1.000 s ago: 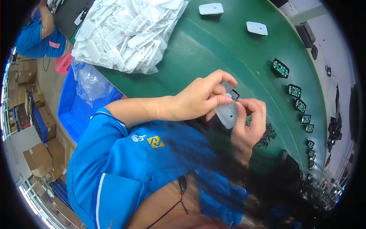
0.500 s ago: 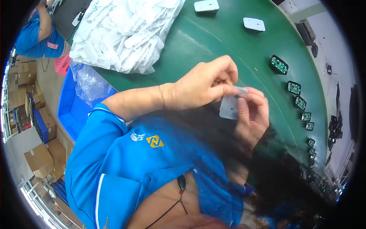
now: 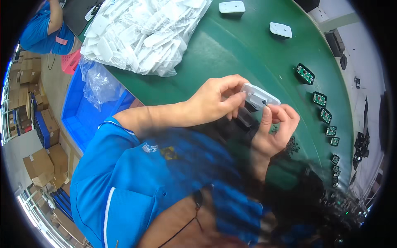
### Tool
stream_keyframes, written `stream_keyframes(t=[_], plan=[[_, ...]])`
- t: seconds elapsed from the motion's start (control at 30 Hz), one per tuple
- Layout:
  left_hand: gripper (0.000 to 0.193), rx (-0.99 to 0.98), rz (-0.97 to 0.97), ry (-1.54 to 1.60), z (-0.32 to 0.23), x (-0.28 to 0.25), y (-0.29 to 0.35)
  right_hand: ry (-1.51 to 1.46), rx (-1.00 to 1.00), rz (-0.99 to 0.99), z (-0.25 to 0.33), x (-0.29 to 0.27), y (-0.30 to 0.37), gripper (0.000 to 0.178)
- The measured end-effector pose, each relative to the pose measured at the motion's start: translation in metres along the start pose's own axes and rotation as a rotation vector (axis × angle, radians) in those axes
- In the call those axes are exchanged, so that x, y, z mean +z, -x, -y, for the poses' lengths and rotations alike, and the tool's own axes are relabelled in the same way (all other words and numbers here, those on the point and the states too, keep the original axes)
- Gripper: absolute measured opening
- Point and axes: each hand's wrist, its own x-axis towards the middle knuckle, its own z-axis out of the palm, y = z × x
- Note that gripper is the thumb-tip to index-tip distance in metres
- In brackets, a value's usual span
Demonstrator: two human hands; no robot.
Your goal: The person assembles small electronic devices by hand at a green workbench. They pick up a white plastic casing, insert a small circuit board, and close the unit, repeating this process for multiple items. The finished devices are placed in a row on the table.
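Note:
A white plastic cover (image 3: 254, 94) with rounded ends is held up over the green table, tilted so its raised, moulded side shows. My left hand (image 3: 221, 99) pinches its left end between thumb and fingers. My right hand (image 3: 279, 128) has thumb and forefinger closed at the cover's lower right edge. A small dark spot shows at those fingertips; I cannot tell if it is a separate part. Just below the cover is a dark, blocky shape (image 3: 245, 119), partly hidden by blurred dark hair.
A clear bag of white plastic covers (image 3: 140, 39) lies back left. Black housings with green circuit boards (image 3: 305, 75) line the right side. Two white-topped black cases (image 3: 231, 7) stand at the back. A blue crate (image 3: 76, 111) sits left; another person (image 3: 47, 33) is at far left.
The cover has turned from flat to tilted, bringing its moulded side into view. My right hand has shifted from the cover's right side to its lower edge. The view has moved slightly.

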Motion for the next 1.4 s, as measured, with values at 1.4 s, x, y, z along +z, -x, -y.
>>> stream_keyframes(t=[1.4], plan=[[0.015,0.243,-0.039,-0.297,0.009,0.002,0.003,-0.488,0.605,0.285,-0.004,-0.004,-0.007,0.029]])
